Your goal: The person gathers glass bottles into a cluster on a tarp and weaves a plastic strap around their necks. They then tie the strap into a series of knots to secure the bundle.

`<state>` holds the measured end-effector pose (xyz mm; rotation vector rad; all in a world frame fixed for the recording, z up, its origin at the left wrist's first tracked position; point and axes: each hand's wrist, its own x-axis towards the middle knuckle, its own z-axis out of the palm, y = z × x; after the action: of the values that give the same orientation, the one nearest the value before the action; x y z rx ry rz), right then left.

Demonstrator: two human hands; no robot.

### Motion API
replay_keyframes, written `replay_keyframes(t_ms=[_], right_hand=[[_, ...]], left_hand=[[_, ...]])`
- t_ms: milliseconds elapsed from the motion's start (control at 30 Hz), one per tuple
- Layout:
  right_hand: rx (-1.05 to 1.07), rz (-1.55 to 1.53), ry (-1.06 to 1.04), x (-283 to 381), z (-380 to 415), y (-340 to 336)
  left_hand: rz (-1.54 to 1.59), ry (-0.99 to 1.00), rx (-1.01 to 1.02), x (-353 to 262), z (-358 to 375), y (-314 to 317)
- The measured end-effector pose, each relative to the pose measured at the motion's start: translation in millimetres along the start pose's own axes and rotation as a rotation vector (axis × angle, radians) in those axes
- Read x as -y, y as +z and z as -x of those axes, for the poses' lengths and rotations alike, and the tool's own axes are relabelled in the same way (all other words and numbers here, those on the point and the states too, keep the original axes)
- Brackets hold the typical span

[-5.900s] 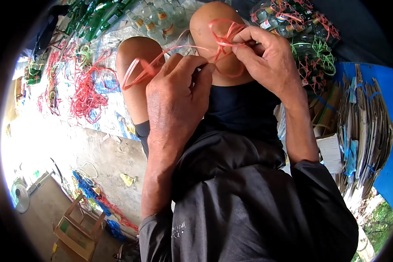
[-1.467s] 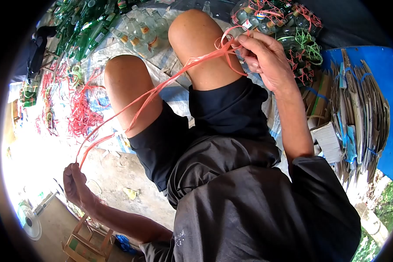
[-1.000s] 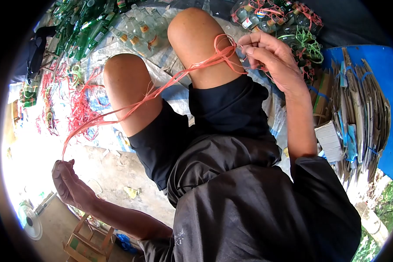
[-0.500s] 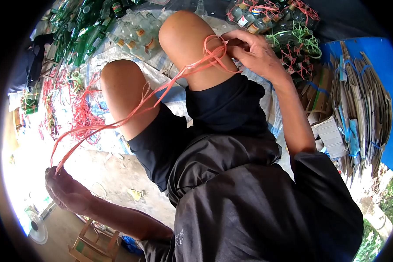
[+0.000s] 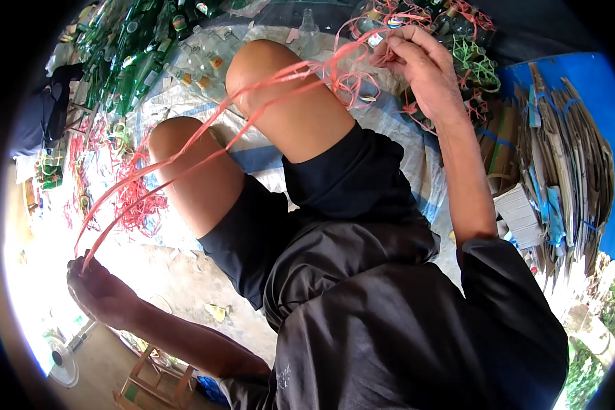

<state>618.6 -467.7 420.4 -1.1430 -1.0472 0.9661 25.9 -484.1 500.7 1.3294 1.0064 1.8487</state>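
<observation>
Head view: both hands grip red strips (image 5: 205,140), left hand (image 5: 96,290) low, right hand (image 5: 420,65) high, strips running diagonally.

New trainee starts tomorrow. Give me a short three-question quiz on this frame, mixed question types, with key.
1. True or false: the left hand grips one end of the red plastic strands.
2. Multiple choice. The right hand works the strands:
A. beyond the raised knee, near the netted bottles
B. on the stacked cardboard
C. at the left hand
3. Fill in: the strands run across both bare ____.

Key:
1. True. They stretch from it to the right hand.
2. A
3. knees
</observation>
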Motion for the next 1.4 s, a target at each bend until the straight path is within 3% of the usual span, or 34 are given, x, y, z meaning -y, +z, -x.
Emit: replay_keyframes(t_ms=[233,267,367,900,1133,1233,1300,1367,1400], right_hand=[[0.046,-0.325,0.046,12.3,-11.1,-23.0],[-0.069,-0.302,0.087,16.0,-9.7,-21.8],[-0.032,-0.456,0.183,23.7,-10.9,-31.5],[-0.042,-0.475,-0.049,78.3,1.0,-28.7],[-0.084,-0.433,-0.029,72.6,4.6,-33.6],[-0.039,-0.431,-0.057,77.1,7.0,-29.2],[0.009,-0.406,-0.081,84.1,8.0,-23.8],[-0.048,-0.432,-0.078,90.2,8.3,-11.1],[-0.076,-0.445,-0.076,93.4,8.4,-4.1]], left_hand=[[-0.018,-0.001,-0.028,21.3,-11.4,-3.6],[-0.033,0.008,-0.043,23.8,-10.9,0.0],[-0.110,0.020,-0.064,30.0,-8.0,10.9],[-0.058,0.000,0.017,54.3,4.2,116.2],[-0.081,-0.055,-0.031,38.1,5.2,118.6],[-0.394,-0.178,0.060,22.1,5.8,111.1],[-0.778,-0.236,0.283,12.7,5.9,109.5],[-1.165,-0.069,0.457,-3.8,8.6,135.2],[-1.145,0.011,0.431,-2.9,8.1,138.1]])
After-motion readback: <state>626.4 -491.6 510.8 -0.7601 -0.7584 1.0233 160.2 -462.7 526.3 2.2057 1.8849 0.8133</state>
